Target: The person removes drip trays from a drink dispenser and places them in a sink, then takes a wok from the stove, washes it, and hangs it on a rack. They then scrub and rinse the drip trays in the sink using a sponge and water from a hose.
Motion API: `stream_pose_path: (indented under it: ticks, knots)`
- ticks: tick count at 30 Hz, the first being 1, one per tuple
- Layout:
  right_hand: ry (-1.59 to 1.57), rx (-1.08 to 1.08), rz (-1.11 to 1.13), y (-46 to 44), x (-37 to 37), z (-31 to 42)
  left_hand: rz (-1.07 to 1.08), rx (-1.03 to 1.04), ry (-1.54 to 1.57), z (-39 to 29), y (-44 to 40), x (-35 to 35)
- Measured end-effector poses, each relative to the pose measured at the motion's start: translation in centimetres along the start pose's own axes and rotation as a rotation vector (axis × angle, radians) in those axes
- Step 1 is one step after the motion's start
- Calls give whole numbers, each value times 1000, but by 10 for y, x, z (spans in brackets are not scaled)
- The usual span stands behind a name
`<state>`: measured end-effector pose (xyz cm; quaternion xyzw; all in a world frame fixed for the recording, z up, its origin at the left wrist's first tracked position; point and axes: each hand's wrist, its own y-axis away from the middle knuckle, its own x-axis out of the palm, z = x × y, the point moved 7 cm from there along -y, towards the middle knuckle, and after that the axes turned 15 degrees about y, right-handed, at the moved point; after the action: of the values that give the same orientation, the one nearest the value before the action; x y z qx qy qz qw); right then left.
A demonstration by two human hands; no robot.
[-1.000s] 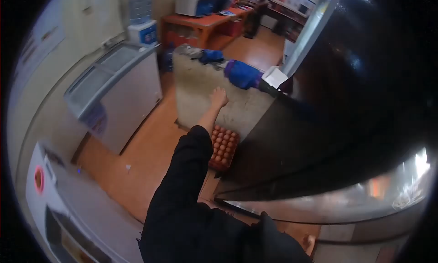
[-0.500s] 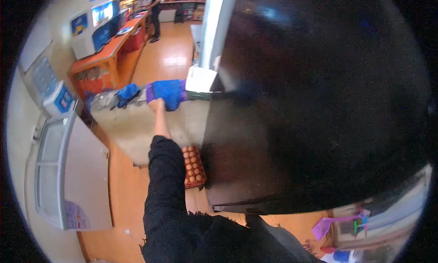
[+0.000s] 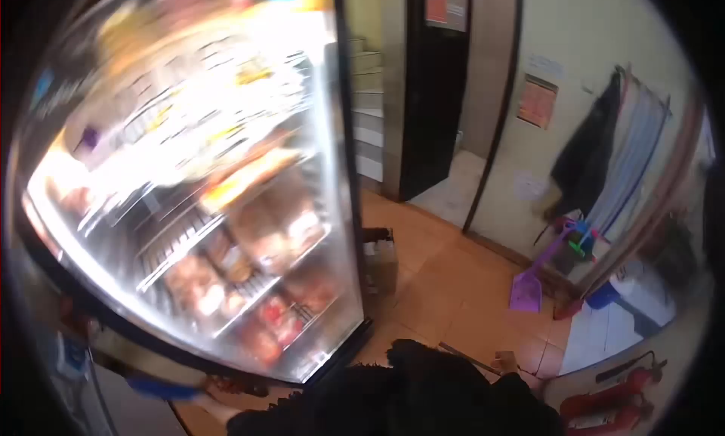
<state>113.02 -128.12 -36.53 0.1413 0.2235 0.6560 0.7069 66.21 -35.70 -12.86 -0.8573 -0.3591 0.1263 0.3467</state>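
My left hand [image 3: 215,408] is at the lower left, smeared by motion and partly cut off by my dark sleeve. It appears closed on a blue cloth [image 3: 162,388] beside a pale counter [image 3: 147,360]. Just right of it, a few eggs [image 3: 234,385] show at the foot of a brightly lit display fridge [image 3: 349,209]. Through the fridge front I see wire shelves [image 3: 181,251] with blurred packs of food and reddish items [image 3: 272,326] at the bottom. Low on the right, my right hand [image 3: 506,362] hangs with its fingers loosely apart, and no object shows in it.
A cardboard box [image 3: 381,266] stands right of the fridge. Stairs [image 3: 368,126] and a black door [image 3: 438,96] lie behind. A purple dustpan [image 3: 526,291], hanging cloths [image 3: 630,149] and red fire extinguishers [image 3: 615,398] are on the right.
My view has swung right, from the counter and the dark panel to the lit fridge and doorway. My left hand and the blue cloth have shifted to the lower left of the picture.
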Motion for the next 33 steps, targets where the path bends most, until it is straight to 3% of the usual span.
stream_pose_path:
  ticks: [1, 3, 4, 5, 7, 8, 9, 10, 13, 17, 20, 24, 26, 27, 28, 30, 31, 32, 33]
  knots:
    - [-22, 15, -7, -12, -16, 3, 238, -81, -97, -1, 66, 22]
    - [283, -103, 90, -33, -35, 7, 778, -187, -313, -15, 214, 59]
    - [669, -256, 39, -25, -38, 43, 1054, -198, -396, -28, 290, 72]
    - [665, -244, 61, -47, -52, 46, 1325, -199, -462, -46, 366, 79]
    - [37, -72, 192, -122, -92, 19, 1742, -147, -488, -105, 499, 92]
    - [35, -65, 202, -140, -100, 36, 1892, -93, -479, -138, 560, 100]
    - [107, 105, 70, -155, -121, 58, 2013, -29, -454, -179, 616, 113]
    - [183, 281, -63, -160, -141, 74, 2105, 36, -433, -221, 670, 127]
    - [83, 182, -147, -206, -211, 83, 2244, 209, -355, -355, 813, 166]
    - [19, 346, -163, -237, -311, 52, 2308, 298, -240, -547, 975, 189]
    - [-46, 384, -254, -222, -373, 50, 2376, 358, -103, -694, 1106, 164]
    - [-140, 432, -387, -180, -439, 67, 2624, 672, 277, -845, 1270, 26]
    - [-167, 407, -460, -161, -482, 63, 2745, 793, 694, -916, 1337, -66]
    - [-180, 384, -493, -151, -506, 51, 2809, 868, 639, -954, 1335, -126]
    - [43, 245, -582, -164, -541, -7, 2848, 957, 575, -997, 1318, -178]
    - [-381, 415, -510, -148, -574, 59, 3078, 1033, 800, -1035, 1342, -289]
    - [-399, 417, -628, -155, -599, 78, 3122, 1098, 857, -1046, 1356, -339]
    - [-250, 162, -640, -191, -638, 32, 3323, 1046, 924, -1055, 1362, -392]
    - [190, 203, -750, -190, -670, 105, 3521, 965, 979, -1068, 1368, -441]
